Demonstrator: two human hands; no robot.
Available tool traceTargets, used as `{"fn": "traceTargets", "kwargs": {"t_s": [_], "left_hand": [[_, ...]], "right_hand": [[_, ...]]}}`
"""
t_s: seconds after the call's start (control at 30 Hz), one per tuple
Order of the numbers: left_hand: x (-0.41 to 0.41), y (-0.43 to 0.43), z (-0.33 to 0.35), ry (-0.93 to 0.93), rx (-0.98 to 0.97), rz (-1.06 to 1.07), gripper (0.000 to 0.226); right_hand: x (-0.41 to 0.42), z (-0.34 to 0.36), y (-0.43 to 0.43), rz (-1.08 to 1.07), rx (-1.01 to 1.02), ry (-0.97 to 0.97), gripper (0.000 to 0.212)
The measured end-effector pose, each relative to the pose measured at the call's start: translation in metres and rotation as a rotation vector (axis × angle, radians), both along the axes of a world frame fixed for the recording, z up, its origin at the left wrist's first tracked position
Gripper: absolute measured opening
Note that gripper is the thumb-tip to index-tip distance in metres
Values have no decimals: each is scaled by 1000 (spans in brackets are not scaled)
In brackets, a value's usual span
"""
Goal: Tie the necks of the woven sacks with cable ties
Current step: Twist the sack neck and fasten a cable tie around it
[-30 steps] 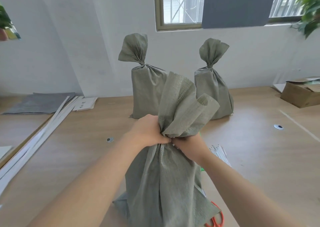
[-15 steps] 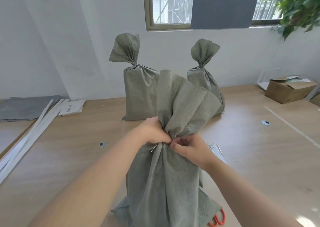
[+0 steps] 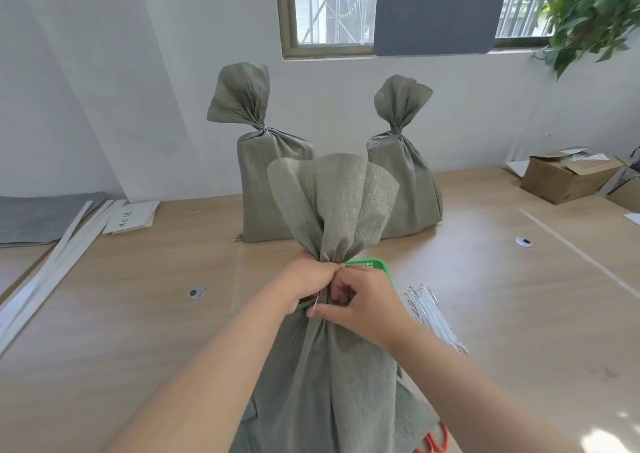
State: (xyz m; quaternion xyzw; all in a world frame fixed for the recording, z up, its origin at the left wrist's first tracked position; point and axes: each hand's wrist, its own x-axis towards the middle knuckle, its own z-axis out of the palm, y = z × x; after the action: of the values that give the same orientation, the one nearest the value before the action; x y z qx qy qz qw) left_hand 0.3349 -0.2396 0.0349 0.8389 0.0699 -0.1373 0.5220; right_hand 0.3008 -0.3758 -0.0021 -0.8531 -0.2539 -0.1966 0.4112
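left hand (image 3: pixel 306 281) grips the sack (image 3: pixel 341 383) neck; right hand (image 3: pixel 365 305) pinches the cable tie (image 3: pixel 316 302) there.

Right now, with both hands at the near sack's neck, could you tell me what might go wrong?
The left hand grips the grey-green woven sack at its neck; if it slackens, the gathers may spread before the white cable tie, pinched by the right hand, locks. The orange-handled scissors beside its base could get knocked.
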Motion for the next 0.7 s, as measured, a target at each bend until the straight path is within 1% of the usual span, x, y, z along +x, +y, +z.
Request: {"fn": "traceTargets", "kwargs": {"t_s": [0.1, 0.17, 0.3, 0.37, 0.47, 0.53, 0.6, 0.7], "left_hand": [[-2, -1, -1, -24, -49, 35, 12], [-5, 0, -1, -11, -102, 43, 11], [-9, 5, -1, -7, -209, 25, 15], [-10, 9, -4, 1, -294, 25, 13], [-9, 17, -12, 44, -526, 30, 4], [-8, 21, -17, 75, -631, 20, 8], [-8, 21, -19, 90, -681, 20, 15], [-9, 20, -20, 88, -664, 6, 25]], "right_hand": [[1, -4, 6, -58, -56, -109, 35], [1, -6, 6, -38, -62, -146, 28], [7, -5, 7, 48, -73, -176, 31], [9, -5, 7, 52, -22, -126, 33], [10, -7, 2, 55, 123, 48, 31], [10, -7, -2, 62, 196, 158, 35], [11, -7, -5, 60, 213, 227, 36], [10, -6, -9, 53, 243, 314, 37]]}}
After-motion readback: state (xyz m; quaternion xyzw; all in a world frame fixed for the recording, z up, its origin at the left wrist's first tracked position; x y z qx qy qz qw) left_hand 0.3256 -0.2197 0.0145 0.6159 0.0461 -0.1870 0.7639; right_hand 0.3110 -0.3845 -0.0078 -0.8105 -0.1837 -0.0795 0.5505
